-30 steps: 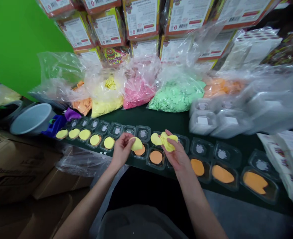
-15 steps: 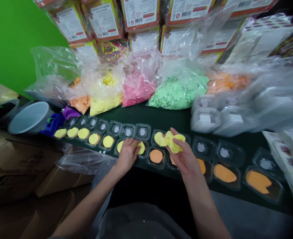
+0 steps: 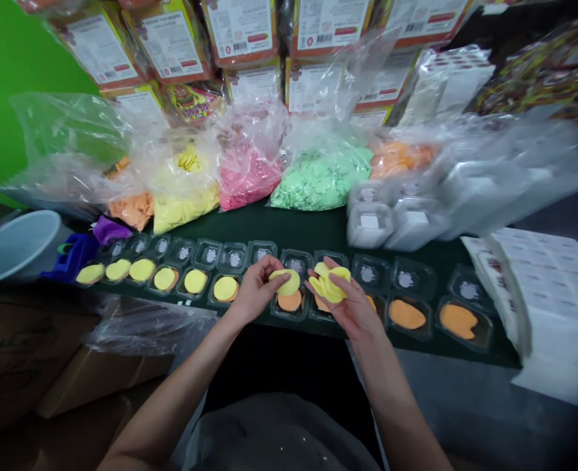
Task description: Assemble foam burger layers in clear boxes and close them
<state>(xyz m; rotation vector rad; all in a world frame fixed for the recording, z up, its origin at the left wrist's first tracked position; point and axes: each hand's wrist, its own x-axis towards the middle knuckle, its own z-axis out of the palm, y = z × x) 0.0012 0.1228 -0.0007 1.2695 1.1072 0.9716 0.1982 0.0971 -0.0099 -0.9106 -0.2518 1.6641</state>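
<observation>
My left hand [image 3: 257,291] pinches one yellow disc [image 3: 288,282] by its edge, above a clear plastic box that has an orange piece [image 3: 289,301] in it. To the right, my right hand [image 3: 350,304] is closed around a loose bunch of yellow discs [image 3: 329,284]. Along the table runs a row of open clear boxes with hinged lids. Those on the left hold yellow discs [image 3: 225,288], some with orange showing beneath. Boxes on the right hold orange pieces [image 3: 407,314]. My left hand hides the box beneath it, and my right hand partly covers others.
Behind the row stand bags of yellow [image 3: 184,206], pink [image 3: 250,176] and green [image 3: 321,180] pieces. Stacked clear containers [image 3: 416,219] and printed sheets [image 3: 558,294] lie on the right. A pale blue basin [image 3: 19,245] is at left. Packaged boxes [image 3: 242,29] rise at the back.
My left hand has moved from a box on the left to one further right and now holds up a single yellow disc. The camera view has shifted to the right.
</observation>
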